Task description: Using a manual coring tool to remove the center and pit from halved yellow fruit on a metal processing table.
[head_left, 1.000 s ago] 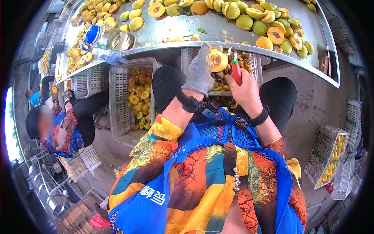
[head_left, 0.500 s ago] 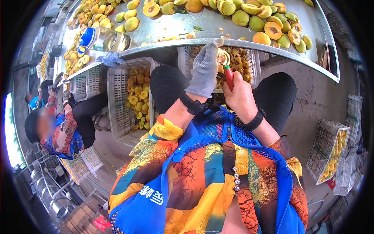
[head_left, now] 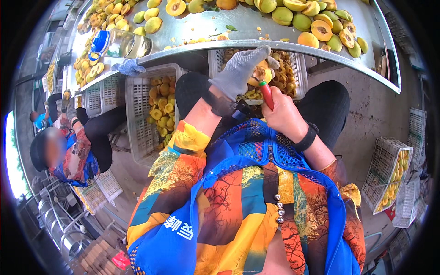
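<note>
My left hand (head_left: 234, 75), in a grey knit work glove, is closed around a yellow peach half (head_left: 253, 80) just below the table's edge. The fruit's cut side faces my right hand. In my bare right hand (head_left: 285, 118) is a pitting tool with a red handle (head_left: 266, 95) and a green collar. Its metal tip meets the middle of the peach half; part of the tip is hidden by the fruit. Under my hands stands a white crate (head_left: 300, 75) with cut peach pieces in it, between my knees.
Peaches (head_left: 293, 20), whole and halved, lie on the metal table (head_left: 197, 32), along with a blue-capped clear bottle (head_left: 121, 44) and a bluish glove (head_left: 129, 67). A crate of peach halves (head_left: 162, 110) stands left of my leg. Further left sits a co-worker (head_left: 75, 153). More crates (head_left: 387, 174) stand right.
My left hand has turned and now wraps the peach half from above, lower and nearer me. The tool's tip has shifted slightly left and down with it. The co-worker's hands have moved.
</note>
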Available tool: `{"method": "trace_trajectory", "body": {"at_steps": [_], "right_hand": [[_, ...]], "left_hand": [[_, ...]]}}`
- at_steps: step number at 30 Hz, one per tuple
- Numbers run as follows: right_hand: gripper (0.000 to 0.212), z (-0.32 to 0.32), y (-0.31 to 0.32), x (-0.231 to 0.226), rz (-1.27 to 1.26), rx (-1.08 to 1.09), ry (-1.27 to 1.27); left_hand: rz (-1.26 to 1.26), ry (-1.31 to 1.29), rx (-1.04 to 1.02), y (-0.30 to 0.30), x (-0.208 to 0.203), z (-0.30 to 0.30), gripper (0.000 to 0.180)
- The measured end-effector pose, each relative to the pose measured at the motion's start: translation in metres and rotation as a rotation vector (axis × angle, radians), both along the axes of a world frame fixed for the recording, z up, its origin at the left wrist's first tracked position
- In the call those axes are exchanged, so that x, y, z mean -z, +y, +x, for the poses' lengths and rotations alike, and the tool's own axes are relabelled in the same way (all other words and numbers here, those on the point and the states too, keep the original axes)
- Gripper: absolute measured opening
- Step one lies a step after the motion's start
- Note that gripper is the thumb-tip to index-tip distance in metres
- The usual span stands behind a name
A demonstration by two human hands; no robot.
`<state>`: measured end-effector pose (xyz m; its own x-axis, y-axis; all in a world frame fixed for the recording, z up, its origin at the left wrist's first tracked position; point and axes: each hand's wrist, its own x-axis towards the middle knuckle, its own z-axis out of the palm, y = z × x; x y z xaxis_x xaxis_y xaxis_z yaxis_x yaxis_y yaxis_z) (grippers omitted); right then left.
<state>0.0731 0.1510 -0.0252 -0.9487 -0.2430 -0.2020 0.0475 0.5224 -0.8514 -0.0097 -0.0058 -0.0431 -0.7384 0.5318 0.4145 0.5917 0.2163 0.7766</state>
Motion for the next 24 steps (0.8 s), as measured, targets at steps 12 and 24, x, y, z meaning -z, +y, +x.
{"method": "trace_trajectory", "body": {"at_steps": [12, 24], "right_hand": [[0.007, -0.007, -0.006, -0.026, -0.583, 0.023, -0.61], [0.01, -0.017, 0.017, -0.008, -1.235, -0.205, -1.195]], "left_hand": [[0.602, -0.828, -0.48, 0.025, -0.021, 0.02, 0.037], [0.608, -1.017, -0.311, 0.026, -0.024, 0.018, 0.034]]}}
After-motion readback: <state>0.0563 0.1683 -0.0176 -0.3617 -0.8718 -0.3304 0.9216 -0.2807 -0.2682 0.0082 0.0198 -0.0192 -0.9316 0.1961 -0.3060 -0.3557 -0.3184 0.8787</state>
